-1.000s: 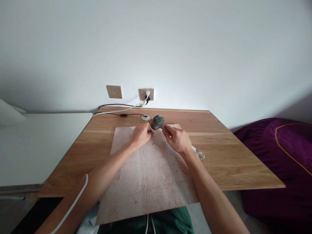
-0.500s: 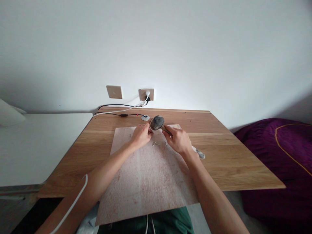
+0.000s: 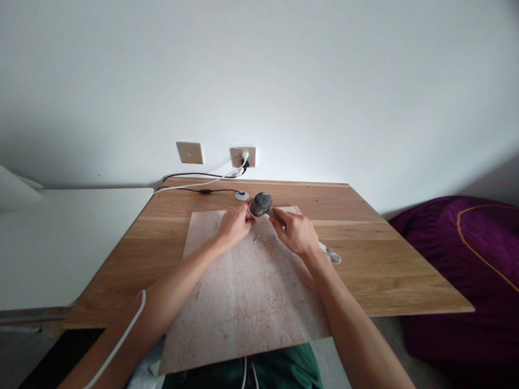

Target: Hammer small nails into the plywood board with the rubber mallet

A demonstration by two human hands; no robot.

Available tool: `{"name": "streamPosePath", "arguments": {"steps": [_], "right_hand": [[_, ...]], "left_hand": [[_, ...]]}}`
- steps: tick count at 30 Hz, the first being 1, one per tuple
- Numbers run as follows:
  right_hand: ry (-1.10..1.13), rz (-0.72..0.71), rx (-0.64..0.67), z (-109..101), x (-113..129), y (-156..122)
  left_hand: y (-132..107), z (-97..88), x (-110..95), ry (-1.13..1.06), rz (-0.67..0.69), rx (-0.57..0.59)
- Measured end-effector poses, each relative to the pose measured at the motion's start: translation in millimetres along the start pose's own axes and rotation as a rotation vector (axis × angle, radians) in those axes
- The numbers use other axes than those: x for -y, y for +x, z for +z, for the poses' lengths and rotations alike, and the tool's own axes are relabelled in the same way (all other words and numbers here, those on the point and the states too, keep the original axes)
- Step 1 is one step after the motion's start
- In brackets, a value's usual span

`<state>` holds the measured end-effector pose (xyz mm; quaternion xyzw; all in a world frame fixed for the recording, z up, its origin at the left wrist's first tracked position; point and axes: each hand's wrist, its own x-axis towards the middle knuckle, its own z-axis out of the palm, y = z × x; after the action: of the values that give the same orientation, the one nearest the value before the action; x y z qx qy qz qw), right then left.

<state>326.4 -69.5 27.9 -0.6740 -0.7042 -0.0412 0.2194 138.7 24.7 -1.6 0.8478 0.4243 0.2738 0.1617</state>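
The hammer (image 3: 261,204) is over the far edge of the board (image 3: 247,302), between the two hands, and its head lies immediately to the right of the left hand's (image 3: 234,224) fingertips, overlapping them in this view; whether the two touch, I cannot tell. The long axis follows the handle (image 3: 274,216), which slants from the head toward the near right, into the right hand (image 3: 300,232). So the left hand is the nearer to the head, while the right has the handle. The right fingers are closed around the handle close behind the head. The left fingers are bent and drawn together, with little gap showing; their tips are partly hidden, so I cannot tell what, if anything, they pinch. Loose nails (image 3: 257,237) lie on the board between the hands, just on the near side of the head. A pale piece with a grey tip (image 3: 334,256) shows beyond the right wrist, roughly in line with the handle, though the join is hidden. The board rests on the desk (image 3: 389,270) and juts over its near edge. Against the frame half a second ago, almost nothing differs: hammer, hands and nails keep their places, and the view shifts by a hair at most.
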Motion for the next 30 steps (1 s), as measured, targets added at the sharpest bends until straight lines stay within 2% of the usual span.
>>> {"name": "streamPosePath", "arguments": {"steps": [8, 15, 18, 22, 27, 30], "right_hand": [[0.017, -0.021, 0.008, 1, -1, 0], [-0.033, -0.037, 0.065, -1, 3, 0], [-0.082, -0.055, 0.12, -3, 5, -1], [-0.11, -0.059, 0.119, -6, 8, -1], [-0.118, -0.041, 0.148, -9, 12, -1], [-0.109, -0.022, 0.123, -9, 11, 0]], "left_hand": [[-2, -2.2, 0, -0.021, 0.008, 0.027], [-7, 0.0, 4, 0.147, 0.107, -0.063], [-6, -0.9, 6, 0.156, 0.11, -0.06], [-5, -3.0, 6, 0.151, 0.123, -0.054], [-5, -5.1, 3, 0.157, 0.096, -0.035], [-4, -5.4, 2, 0.107, 0.052, -0.016]]}}
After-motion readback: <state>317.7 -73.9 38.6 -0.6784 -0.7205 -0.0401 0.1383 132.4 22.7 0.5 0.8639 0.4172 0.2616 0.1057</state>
